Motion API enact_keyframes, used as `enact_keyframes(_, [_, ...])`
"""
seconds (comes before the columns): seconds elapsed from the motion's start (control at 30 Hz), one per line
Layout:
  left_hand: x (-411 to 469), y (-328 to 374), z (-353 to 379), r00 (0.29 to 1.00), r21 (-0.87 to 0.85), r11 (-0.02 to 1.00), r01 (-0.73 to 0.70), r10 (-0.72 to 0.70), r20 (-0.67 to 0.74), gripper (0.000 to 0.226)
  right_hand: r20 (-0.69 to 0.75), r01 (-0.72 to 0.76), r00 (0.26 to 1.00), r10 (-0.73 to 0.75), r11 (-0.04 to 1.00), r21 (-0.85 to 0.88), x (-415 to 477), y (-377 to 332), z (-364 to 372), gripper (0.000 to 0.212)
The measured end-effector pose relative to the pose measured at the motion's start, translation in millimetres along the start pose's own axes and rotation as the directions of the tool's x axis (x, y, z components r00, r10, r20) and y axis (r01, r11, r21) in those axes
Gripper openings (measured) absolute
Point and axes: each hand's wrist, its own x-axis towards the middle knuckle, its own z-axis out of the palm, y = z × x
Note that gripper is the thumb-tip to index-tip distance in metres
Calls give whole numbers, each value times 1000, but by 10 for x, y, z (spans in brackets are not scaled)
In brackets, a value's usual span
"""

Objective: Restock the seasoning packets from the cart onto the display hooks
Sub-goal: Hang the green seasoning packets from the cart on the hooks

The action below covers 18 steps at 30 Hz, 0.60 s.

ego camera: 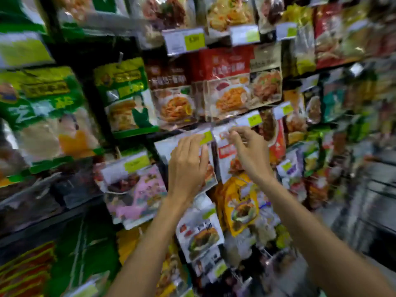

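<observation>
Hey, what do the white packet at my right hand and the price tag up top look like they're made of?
The white packet is likely glossy plastic film: it shows shiny highlights and wrinkles. The price tag looks like matte paper, white and lime, seemingly inside a clear plastic holder that glints at its edges, though blur leaves this uncertain.

- Two hands were up at the display: left hand (188, 166) and right hand (248, 153)
- Two white packets (165, 146) (224, 166) were at the hands
- Three dish packets (173, 93) (227, 82) (265, 80) hung in the row above
- Three price tags (184, 40) (245, 35) (286, 31) were along the top row
- Other packets were too blurred to count
</observation>
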Motion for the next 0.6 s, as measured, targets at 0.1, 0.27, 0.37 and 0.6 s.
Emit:
enact_keyframes(0.1, [-435, 457, 685, 962, -275, 944, 184, -116, 246, 33, -86, -193, 980, 182, 970, -149, -552, 636, -657, 20])
enact_keyframes(0.27, [-1271, 1250, 1699, 833, -452, 818, 357, -60, 549, 20, -292, -583, 811, 508, 747, -319, -1590, 1611, -1730, 21])
enact_keyframes(0.37, [-1791, 1642, 2241, 680, -378, 819, 433, -22, 732, 22, -410, -758, 650, 640, 584, -291, -2194, 2050, -2218, 26])
enact_keyframes(0.6, [-2986, 2230, 3275, 322, -261, 797, 544, 89, 943, 26, -555, -958, 287, 781, 248, -146, -3386, 2885, -2798, 33])
